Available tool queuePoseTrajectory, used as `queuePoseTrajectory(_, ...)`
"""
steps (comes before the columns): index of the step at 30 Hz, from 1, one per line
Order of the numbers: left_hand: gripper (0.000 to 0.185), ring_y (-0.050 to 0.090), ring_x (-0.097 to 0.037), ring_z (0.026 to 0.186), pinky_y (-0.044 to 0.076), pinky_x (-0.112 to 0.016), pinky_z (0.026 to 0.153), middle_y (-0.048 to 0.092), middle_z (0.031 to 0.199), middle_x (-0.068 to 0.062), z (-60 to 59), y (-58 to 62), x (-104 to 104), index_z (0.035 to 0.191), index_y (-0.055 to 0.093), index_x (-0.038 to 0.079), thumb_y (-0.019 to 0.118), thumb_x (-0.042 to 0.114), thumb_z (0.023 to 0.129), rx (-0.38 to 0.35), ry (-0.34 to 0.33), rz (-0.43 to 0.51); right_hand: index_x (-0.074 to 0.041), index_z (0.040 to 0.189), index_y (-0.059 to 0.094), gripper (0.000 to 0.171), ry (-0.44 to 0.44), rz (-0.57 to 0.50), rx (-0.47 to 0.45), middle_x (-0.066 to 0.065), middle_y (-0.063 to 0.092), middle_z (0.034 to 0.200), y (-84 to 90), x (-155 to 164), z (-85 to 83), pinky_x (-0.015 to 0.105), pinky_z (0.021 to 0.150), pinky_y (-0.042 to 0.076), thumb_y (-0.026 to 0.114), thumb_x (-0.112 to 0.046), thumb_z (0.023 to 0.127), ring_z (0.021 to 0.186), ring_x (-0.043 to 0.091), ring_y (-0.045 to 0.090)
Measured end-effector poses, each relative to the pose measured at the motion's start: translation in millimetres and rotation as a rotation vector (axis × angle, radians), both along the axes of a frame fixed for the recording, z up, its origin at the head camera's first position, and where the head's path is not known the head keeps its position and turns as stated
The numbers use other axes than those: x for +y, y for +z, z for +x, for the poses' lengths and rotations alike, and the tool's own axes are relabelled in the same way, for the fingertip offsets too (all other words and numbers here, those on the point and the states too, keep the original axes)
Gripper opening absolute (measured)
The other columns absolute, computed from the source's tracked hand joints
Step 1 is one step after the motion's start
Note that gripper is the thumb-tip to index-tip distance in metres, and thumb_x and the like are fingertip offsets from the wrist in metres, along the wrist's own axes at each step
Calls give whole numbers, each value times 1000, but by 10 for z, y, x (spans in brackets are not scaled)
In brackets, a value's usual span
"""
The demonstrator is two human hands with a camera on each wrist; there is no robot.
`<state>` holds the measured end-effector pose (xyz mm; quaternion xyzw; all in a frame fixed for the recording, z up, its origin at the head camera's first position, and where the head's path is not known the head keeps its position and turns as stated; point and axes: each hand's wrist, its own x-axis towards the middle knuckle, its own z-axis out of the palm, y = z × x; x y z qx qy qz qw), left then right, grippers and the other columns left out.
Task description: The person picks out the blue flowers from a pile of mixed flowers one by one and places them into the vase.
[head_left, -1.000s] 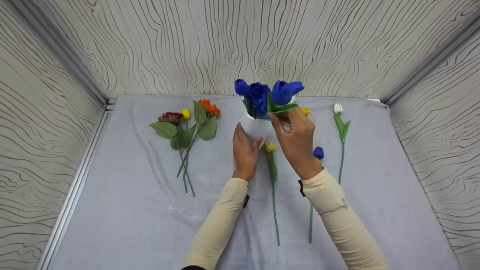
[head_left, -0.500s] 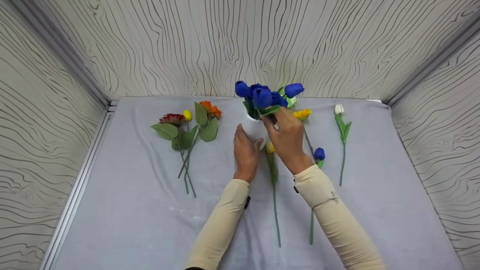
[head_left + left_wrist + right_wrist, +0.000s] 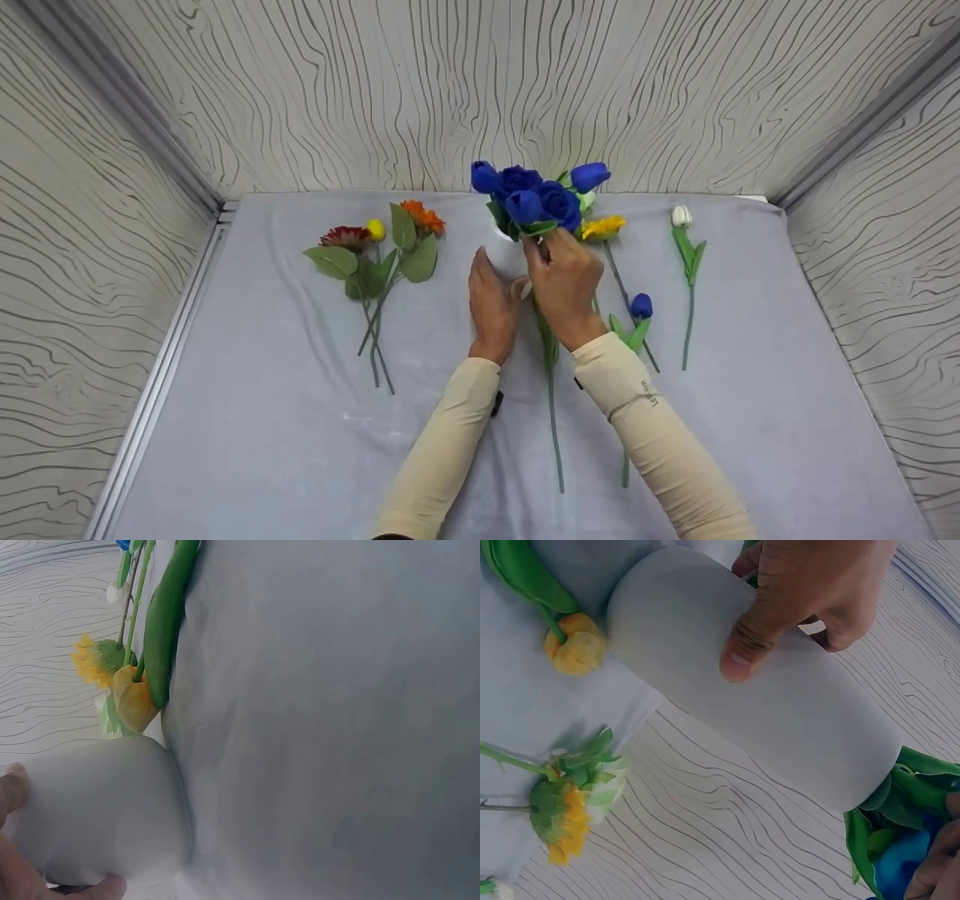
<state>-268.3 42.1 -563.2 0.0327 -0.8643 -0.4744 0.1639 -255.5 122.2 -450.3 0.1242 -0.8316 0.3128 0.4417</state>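
Note:
My left hand [image 3: 495, 311] grips a white vase [image 3: 742, 682]; in the right wrist view its thumb lies along the vase's side. At the mouth, my right hand [image 3: 566, 281] pinches a blue tulip [image 3: 523, 206] just below its bloom, near the green leaves. The lower stem is hidden. Blue roses [image 3: 559, 204] and another blue tulip [image 3: 484, 178] crowd around it above the rim. A further blue tulip [image 3: 590, 176] leans out to the right; where its stem ends cannot be seen. The yellow tulip [image 3: 576, 643] lies close to the vase's base.
Left of the vase lie a dark red flower [image 3: 346, 238], a small yellow one [image 3: 376, 229] and an orange one [image 3: 424, 217], stems crossed. To the right are a yellow flower [image 3: 603, 228], a blue tulip [image 3: 641, 305] and a white tulip [image 3: 681, 217]. A patterned wall [image 3: 420, 90] stands behind.
My right hand has moved left and slightly down with the blue tulip, bringing its bloom in front of the blue roses. My left hand has stayed on the vase.

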Motion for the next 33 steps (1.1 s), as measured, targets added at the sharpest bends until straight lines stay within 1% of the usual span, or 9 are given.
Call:
queuePoseTrajectory(3, 77, 41, -25, 131, 34, -37, 107, 39, 146, -14, -3, -5, -4, 147, 26, 2, 71, 22, 89, 3, 0, -1, -3, 67, 56, 26, -40, 1, 11, 5, 42, 53, -43, -15, -14, 32, 43, 28, 73, -12, 85, 43, 21, 42)
queuePoseTrajectory(5, 77, 42, -25, 131, 34, -37, 107, 39, 146, -14, -5, -8, -3, 147, 26, 2, 71, 22, 89, 1, 1, -6, -3, 65, 55, 28, -61, 1, 14, 5, 41, 51, -65, -22, -27, 32, 42, 25, 73, -11, 84, 41, 21, 40)
queuePoseTrajectory(9, 77, 43, -25, 130, 35, -38, 106, 40, 145, -14, -2, -19, -5, 147, 26, 2, 72, 21, 88, 10, 4, -23, -5, 63, 54, 28, -81, 7, 12, 5, 42, 49, -124, -31, -67, 32, 41, 24, 71, -10, 85, 39, 21, 40)
queuePoseTrajectory(14, 78, 43, -26, 129, 37, -38, 105, 40, 145, -15, 10, -41, -3, 147, 26, 1, 73, 20, 87, 32, 8, -41, -6, 61, 54, 28, -91, 18, 34, 4, 42, 48, -236, -27, -107, 35, 38, 27, 69, -9, 84, 37, 21, 40)
queuePoseTrajectory(18, 78, 43, -26, 130, 37, -38, 105, 40, 145, -15, 8, -51, 0, 147, 25, 1, 72, 21, 88, 44, 13, -53, -6, 60, 54, 28, -95, 15, 24, 5, 41, 48, -322, -16, -127, 36, 39, 28, 69, -8, 84, 39, 21, 39)
queuePoseTrajectory(22, 78, 43, -27, 129, 38, -39, 104, 40, 144, -16, 12, -48, 1, 147, 27, 0, 73, 20, 87, 66, 19, -54, -6, 57, 52, 32, -96, -22, 6, 4, 39, 47, -382, -2, -138, 33, 41, 24, 68, -8, 84, 40, 20, 37)
queuePoseTrajectory(28, 79, 44, -29, 128, 38, -40, 104, 41, 143, -18, 4, -32, 2, 146, 28, -2, 74, 22, 86, 85, 21, -47, -8, 51, 44, 40, -104, -104, 1, 2, 34, 47, -411, 21, -161, 31, 43, 19, 69, -6, 82, 41, 15, 31)
queuePoseTrajectory(33, 79, 45, -28, 127, 38, -40, 104, 42, 143, -18, 11, -32, -5, 145, 29, -2, 74, 25, 86, 86, 23, -43, -9, 50, 42, 42, -119, -122, -4, 1, 33, 46, -424, 36, -167, 31, 44, 17, 69, -5, 81, 41, 14, 28)
